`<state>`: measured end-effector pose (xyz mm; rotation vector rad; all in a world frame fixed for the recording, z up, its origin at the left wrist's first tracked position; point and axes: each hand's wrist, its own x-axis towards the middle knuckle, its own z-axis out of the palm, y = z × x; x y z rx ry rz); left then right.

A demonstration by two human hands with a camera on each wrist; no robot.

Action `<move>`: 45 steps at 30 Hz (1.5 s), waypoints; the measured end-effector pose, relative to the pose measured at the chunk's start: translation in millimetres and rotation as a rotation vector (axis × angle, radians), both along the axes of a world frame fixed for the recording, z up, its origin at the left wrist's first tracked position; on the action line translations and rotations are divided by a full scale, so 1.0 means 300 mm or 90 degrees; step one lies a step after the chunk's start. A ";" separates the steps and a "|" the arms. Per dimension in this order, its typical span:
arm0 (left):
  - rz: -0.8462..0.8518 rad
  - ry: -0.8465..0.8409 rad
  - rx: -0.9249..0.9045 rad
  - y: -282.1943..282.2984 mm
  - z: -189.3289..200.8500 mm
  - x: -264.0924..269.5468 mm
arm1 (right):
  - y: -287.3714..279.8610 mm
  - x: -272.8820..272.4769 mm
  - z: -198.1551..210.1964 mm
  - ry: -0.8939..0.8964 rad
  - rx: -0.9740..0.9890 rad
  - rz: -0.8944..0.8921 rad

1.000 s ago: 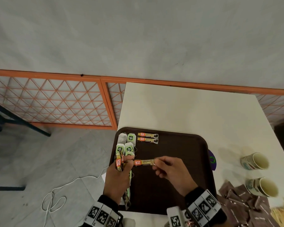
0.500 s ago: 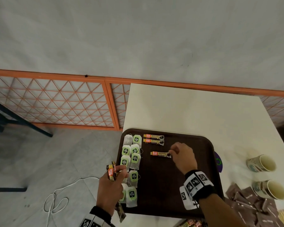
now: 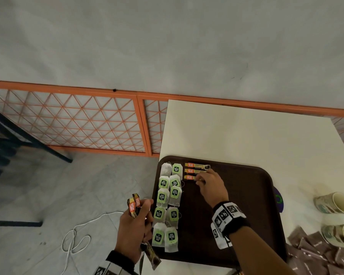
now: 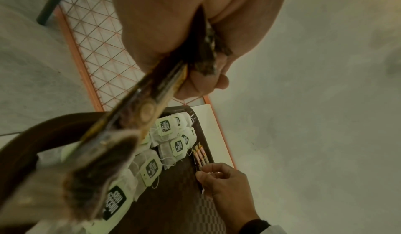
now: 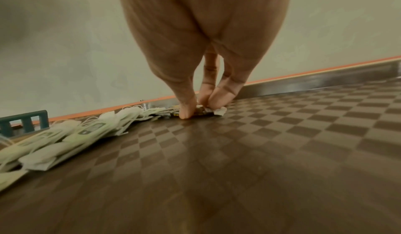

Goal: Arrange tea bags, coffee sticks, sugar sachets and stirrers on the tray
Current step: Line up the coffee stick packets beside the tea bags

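Observation:
A dark brown tray (image 3: 246, 195) lies on the white table. Several tea bags (image 3: 168, 203) with green tags lie in two columns along its left side. Two coffee sticks (image 3: 197, 168) lie at the tray's far edge, and a third coffee stick (image 3: 190, 177) lies just below them. My right hand (image 3: 202, 180) pinches the right end of that third stick against the tray (image 5: 282, 134), thumb and fingertips (image 5: 186, 112) down on it. My left hand (image 3: 136, 225) hangs off the tray's left edge and grips a bundle of coffee sticks (image 3: 134, 206), which also shows up close as a coffee stick bundle (image 4: 134, 117).
Two paper cups (image 3: 336, 203) stand at the table's right. Brown sugar sachets (image 3: 316, 253) are heaped at the lower right. A purple object (image 3: 278, 199) pokes out beside the tray. An orange lattice fence (image 3: 68, 124) and a white cable (image 3: 77, 235) are on the floor side.
My right hand carried one coffee stick from the left hand up the tray and set it below the two sticks. The left hand with its bundle drew back off the tray's left edge.

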<state>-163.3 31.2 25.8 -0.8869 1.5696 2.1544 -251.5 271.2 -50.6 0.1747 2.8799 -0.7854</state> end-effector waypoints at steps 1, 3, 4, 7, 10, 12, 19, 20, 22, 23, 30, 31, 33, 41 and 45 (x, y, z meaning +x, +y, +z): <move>0.003 0.003 0.006 -0.002 0.002 -0.003 | -0.002 0.002 0.001 0.001 0.000 -0.004; 0.009 0.011 0.015 0.001 0.010 -0.010 | 0.000 0.005 0.003 0.000 -0.002 0.003; 0.010 0.015 0.019 0.004 0.017 -0.014 | 0.006 0.007 0.009 -0.005 -0.004 0.009; 0.026 0.033 0.051 0.014 0.042 -0.032 | 0.019 0.023 0.060 0.005 -0.025 0.013; 0.070 0.061 0.114 0.035 0.064 -0.059 | -0.019 0.102 0.189 -0.018 -0.118 0.043; 0.100 0.081 0.168 0.063 0.076 -0.078 | -0.086 0.199 0.295 -0.145 -0.246 0.124; 0.184 0.147 0.296 0.182 0.100 -0.105 | -0.097 0.363 0.394 -0.296 -0.493 0.056; 0.205 0.150 0.305 0.179 0.095 -0.109 | -0.071 0.363 0.398 -0.289 -0.492 0.044; 0.182 0.148 0.227 0.159 0.082 -0.113 | -0.012 0.359 0.404 -0.280 -0.482 0.038; 0.116 0.141 0.150 0.150 0.076 -0.109 | 0.015 0.355 0.406 -0.279 -0.474 0.039; -0.314 0.083 -0.135 0.227 0.065 -0.008 | 0.088 0.327 0.370 -0.277 -0.463 0.020; -0.283 0.070 -0.123 0.237 0.054 -0.006 | 0.086 0.327 0.356 -0.270 -0.483 -0.027; -0.213 0.037 -0.117 0.248 0.030 -0.009 | 0.082 0.325 0.314 -0.268 -0.530 -0.114; -0.167 0.011 -0.181 0.166 0.000 0.010 | 0.115 0.189 0.095 -0.280 -0.462 -0.287; -0.164 0.009 -0.183 0.115 -0.011 0.042 | 0.133 0.165 0.081 -0.234 -0.089 -0.231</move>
